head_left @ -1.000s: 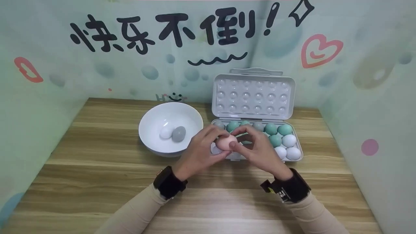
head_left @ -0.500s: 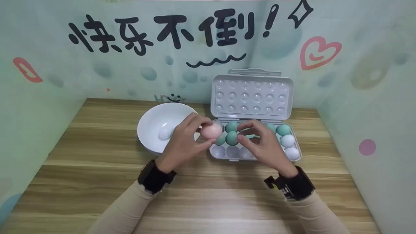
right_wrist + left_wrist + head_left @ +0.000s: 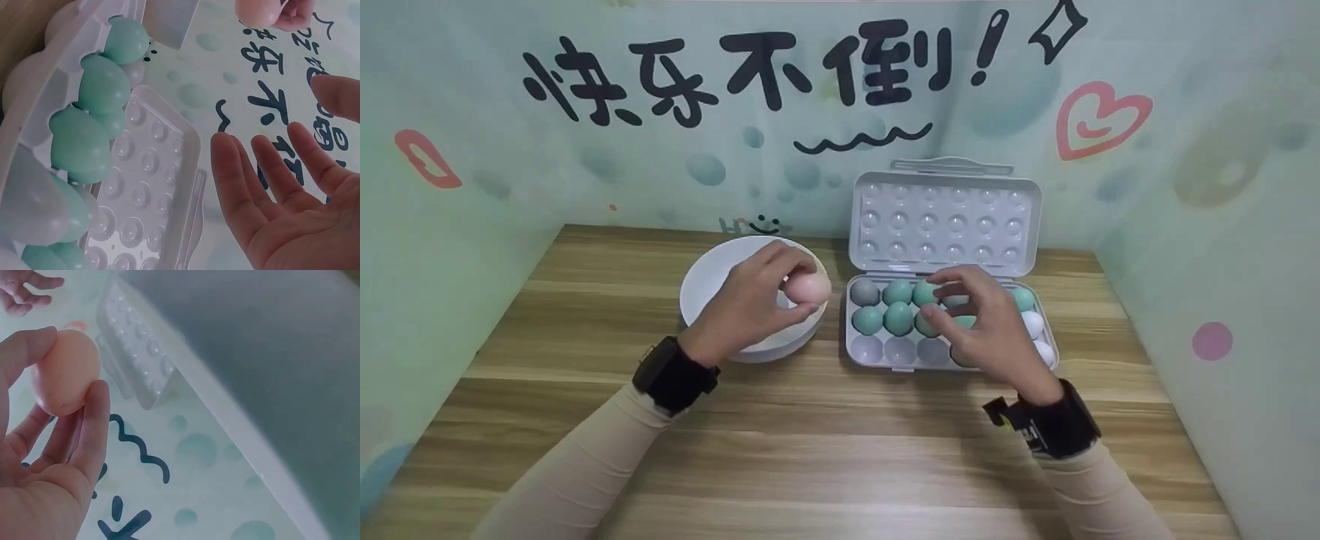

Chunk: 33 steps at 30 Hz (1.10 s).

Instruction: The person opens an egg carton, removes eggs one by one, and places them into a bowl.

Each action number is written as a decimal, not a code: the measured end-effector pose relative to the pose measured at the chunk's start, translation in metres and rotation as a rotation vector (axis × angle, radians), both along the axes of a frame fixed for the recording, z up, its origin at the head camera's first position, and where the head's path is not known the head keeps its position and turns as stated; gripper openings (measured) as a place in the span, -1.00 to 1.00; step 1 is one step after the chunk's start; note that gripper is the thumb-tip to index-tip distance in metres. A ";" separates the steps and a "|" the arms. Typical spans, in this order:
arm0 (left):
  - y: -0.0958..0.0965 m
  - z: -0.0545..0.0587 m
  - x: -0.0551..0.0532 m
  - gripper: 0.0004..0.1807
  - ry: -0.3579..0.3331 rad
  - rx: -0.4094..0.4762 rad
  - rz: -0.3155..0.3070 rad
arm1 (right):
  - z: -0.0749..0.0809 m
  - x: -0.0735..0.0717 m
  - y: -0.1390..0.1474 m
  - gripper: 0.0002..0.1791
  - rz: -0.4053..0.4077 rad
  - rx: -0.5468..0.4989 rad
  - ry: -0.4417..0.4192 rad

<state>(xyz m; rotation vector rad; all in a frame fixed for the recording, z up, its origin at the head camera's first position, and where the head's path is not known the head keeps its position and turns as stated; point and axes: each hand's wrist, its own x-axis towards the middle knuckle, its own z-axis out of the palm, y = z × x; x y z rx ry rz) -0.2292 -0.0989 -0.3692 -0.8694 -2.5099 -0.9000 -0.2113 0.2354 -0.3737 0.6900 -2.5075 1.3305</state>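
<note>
A pinkish egg [image 3: 808,288] is pinched between the thumb and fingers of my left hand [image 3: 750,300], held over the right side of the white bowl [image 3: 701,277]. The left wrist view shows the egg [image 3: 68,372] whole, with the bowl's wall [image 3: 247,455] beside it. My right hand [image 3: 990,322] hovers above the egg carton [image 3: 877,366], its fingers apart and nothing between them. Green, grey and white eggs fill the carton's back and middle rows; some sit hidden under that hand. Several front cups on the left hold no egg.
The carton's lid [image 3: 945,225] stands raised at the back, near the printed wall cloth [image 3: 652,172]. Bowl and carton stand side by side on the wooden table [image 3: 810,465], a narrow gap between them. The left hand hides the bowl's inside.
My left hand has carried the pinkish egg leftward from over the carton to over the bowl. The right hand has let go of this egg and shifted slightly right.
</note>
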 end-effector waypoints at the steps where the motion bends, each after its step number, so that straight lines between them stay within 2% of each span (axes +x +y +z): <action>1: -0.002 0.000 -0.003 -0.58 0.000 -0.018 -0.004 | 0.000 -0.001 0.000 -0.60 0.004 0.000 0.003; 11: -0.016 -0.001 -0.024 -0.66 -0.030 -0.249 -0.064 | 0.000 -0.002 0.003 -0.48 -0.013 0.086 0.036; 19: -0.013 -0.003 -0.040 -0.71 -0.138 -0.397 -0.087 | 0.000 -0.003 0.004 -0.39 0.003 0.124 0.042; 23: -0.011 -0.006 -0.048 -0.68 -0.198 -0.450 -0.080 | -0.001 -0.003 0.004 -0.37 0.009 0.134 0.039; 28: -0.008 -0.008 -0.053 -0.67 -0.206 -0.485 -0.097 | 0.000 -0.003 0.005 -0.36 0.005 0.152 0.042; 33: -0.005 -0.006 -0.053 -0.76 -0.222 -0.517 -0.114 | 0.000 -0.003 0.005 -0.35 0.004 0.163 0.043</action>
